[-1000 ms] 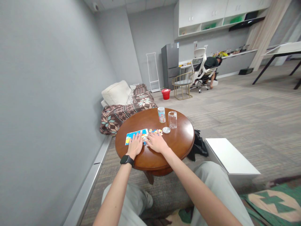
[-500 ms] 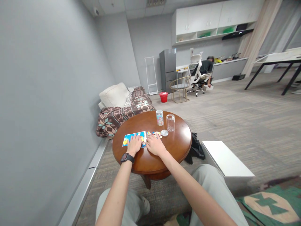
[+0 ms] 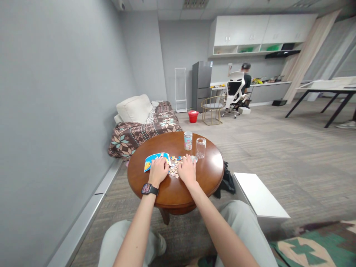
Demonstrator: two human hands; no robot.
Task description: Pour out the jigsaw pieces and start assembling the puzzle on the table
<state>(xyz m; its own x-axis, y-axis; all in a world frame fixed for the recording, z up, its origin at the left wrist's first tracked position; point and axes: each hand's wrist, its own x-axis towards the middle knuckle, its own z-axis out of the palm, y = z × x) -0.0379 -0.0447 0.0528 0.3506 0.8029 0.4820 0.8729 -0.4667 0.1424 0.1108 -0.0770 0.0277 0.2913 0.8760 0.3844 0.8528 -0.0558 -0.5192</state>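
My left hand (image 3: 158, 171), with a black watch on its wrist, lies flat on a round brown wooden table (image 3: 200, 178), its fingers over the near edge of a blue picture card (image 3: 152, 161). My right hand (image 3: 187, 171) rests palm down beside it, fingers spread. Between the two hands lies a heap of several small jigsaw pieces (image 3: 174, 168). Behind the right hand sit a small round lid (image 3: 193, 158), an empty clear glass (image 3: 200, 148) and a printed tin can (image 3: 188, 140).
A white box (image 3: 258, 198) stands on the floor right of the table, with a black bag (image 3: 226, 180) between them. A patterned couch (image 3: 144, 126) with a cream pillow lies behind. Far back a person sits in an office chair (image 3: 236, 92) near a fridge, a red bucket (image 3: 192, 116) and a gold chair.
Both hands have drawn apart, uncovering the jigsaw pieces between them. The view has swung a little, so the table sits further left in the picture.
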